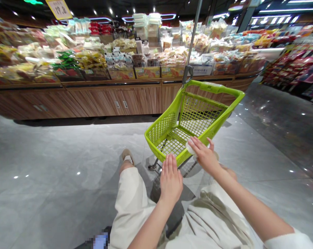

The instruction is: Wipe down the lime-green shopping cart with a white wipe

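Observation:
A bright green shopping cart basket [215, 129] with lattice walls stands tilted in front of my knees. My left hand [171, 180] has its fingers stretched out together at the near corner of the rim; whether they touch it is unclear. Farther right, my right hand [205, 154] is at the rim's right side, with a small white tissue or wipe [190, 148] under its fingers, pressed against the green plastic. The thumb of that hand sticks up. Most of the white piece is hidden beneath the fingers. Nothing lies inside the basket.
A long wooden display counter [114, 100] heaped with packaged snacks runs across the back. A grey pole [194, 38] rises behind the cart. More goods [291, 65] fill shelves at the right. Grey shiny tiles [55, 166] cover the floor around my legs.

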{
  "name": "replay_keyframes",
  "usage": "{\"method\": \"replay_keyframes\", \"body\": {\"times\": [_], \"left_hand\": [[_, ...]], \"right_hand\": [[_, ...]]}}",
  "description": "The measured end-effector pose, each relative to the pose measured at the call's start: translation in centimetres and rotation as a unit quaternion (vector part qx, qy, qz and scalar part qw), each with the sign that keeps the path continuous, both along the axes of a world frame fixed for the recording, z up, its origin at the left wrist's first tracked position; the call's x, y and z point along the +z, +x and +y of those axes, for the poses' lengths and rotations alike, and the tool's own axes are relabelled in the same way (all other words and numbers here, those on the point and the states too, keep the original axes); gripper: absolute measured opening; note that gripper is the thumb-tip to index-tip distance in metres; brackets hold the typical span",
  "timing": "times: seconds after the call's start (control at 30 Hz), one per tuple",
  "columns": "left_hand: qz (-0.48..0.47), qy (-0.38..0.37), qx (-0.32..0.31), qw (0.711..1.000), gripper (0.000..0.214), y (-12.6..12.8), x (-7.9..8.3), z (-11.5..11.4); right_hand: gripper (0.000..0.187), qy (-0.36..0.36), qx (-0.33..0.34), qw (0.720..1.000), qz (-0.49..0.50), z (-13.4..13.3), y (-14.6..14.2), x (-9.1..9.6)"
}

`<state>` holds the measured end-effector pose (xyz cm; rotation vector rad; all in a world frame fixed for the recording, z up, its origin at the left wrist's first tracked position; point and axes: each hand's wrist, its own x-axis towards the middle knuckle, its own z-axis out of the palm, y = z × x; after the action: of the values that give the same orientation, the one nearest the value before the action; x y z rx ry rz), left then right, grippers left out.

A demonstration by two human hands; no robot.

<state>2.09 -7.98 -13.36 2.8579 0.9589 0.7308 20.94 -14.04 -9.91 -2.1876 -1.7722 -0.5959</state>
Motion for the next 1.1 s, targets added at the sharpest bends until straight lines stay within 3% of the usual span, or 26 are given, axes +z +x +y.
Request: {"method": "replay_keyframes", "body": {"times": [0.1,0.2,0.4,0.5,0.73,0.9,1.0,1.1], "left_hand": [[0.006,-0.001,0.003,1.000,0.063,0.0,-0.1,0.0],[0.012,0.000,-0.006,1.000,0.062,-0.2,0.0,0.2],[-0.001,0.007,-0.014,1.000,0.069,-0.4,0.0,0.3],[-0.009,0.004,-0.007,1.000,0.070,-0.2,0.0,0.2],[-0.004,0.002,-0.005,1.000,0.068,-0.1,0.0,0.0],[0.003,-0.001,-0.006,1.000,0.065,-0.1,-0.1,0.0],[0.001,0.002,-0.008,1.000,0.065,-0.2,-0.1,0.2],[-0.001,0.008,-0.011,1.000,0.066,-0.2,0.0,0.2]], "right_hand": [[0.068,-0.009,0.082,0.997,-0.007,0.0,-3.5,-0.7],[0.071,-0.037,0.121,0.992,-0.012,0.0,-3.2,-0.7],[0.076,-0.013,-0.040,0.999,-0.007,-0.1,4.1,0.6],[0.071,-0.017,-0.044,0.999,-0.009,-0.1,5.0,0.8],[0.075,-0.028,-0.012,0.999,-0.009,-0.2,0.9,0.4],[0.072,-0.029,0.102,0.994,-0.012,-0.7,-3.1,-1.0],[0.075,-0.039,0.131,0.991,-0.012,-0.9,-1.5,-0.7],[0.078,-0.011,0.056,0.998,-0.007,-1.0,2.5,0.0]]}}
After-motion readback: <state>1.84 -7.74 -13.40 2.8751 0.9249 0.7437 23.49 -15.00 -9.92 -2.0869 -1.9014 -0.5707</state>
